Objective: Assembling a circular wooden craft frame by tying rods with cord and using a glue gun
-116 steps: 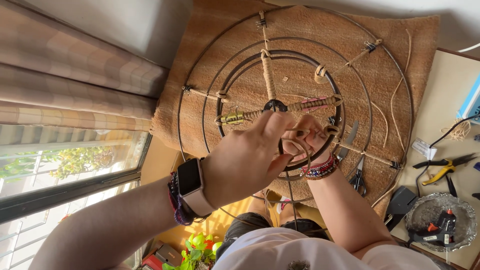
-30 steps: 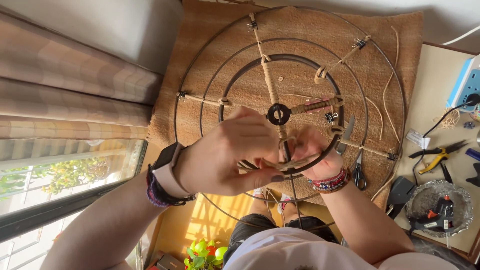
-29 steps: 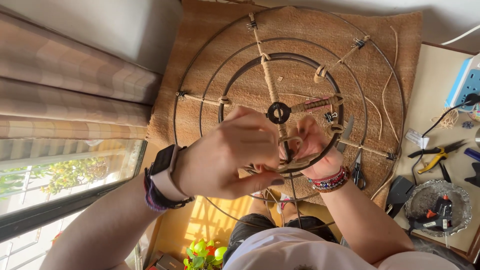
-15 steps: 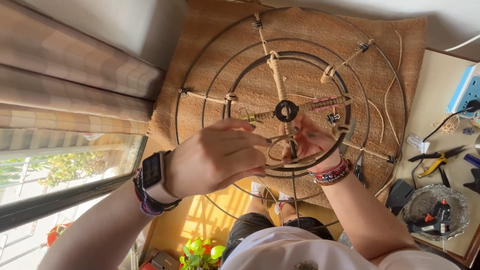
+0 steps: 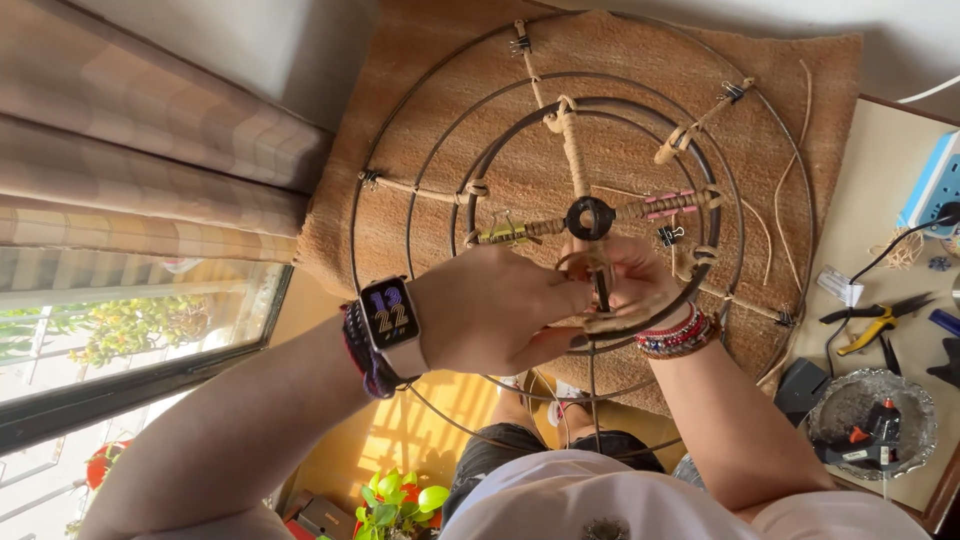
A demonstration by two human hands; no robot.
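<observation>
A round metal wire frame (image 5: 405, 210) of concentric rings with spokes lies against a brown woven mat (image 5: 790, 110). Several spokes are wrapped in tan cord, and a black hub ring (image 5: 590, 217) sits at the centre. My left hand (image 5: 495, 312), with a smartwatch and dark bracelets on the wrist, pinches the tan cord (image 5: 588, 262) just below the hub. My right hand (image 5: 640, 285), wearing beaded bracelets, grips the lower spoke and the cord on it. Both hands meet at that spoke, fingers closed around cord and wire.
Small binder clips (image 5: 668, 236) hold cord on the frame. At the right, a table carries yellow-handled pliers (image 5: 872, 325), a silver dish with a glue gun (image 5: 872, 425) and a power strip (image 5: 935, 185). Curtains and a window are at the left; a green plant (image 5: 395, 500) below.
My left hand has slid left and down from the hub, then come back to the lower spoke. The cord wrapping below the hub has shifted slightly. The view has drifted a little.
</observation>
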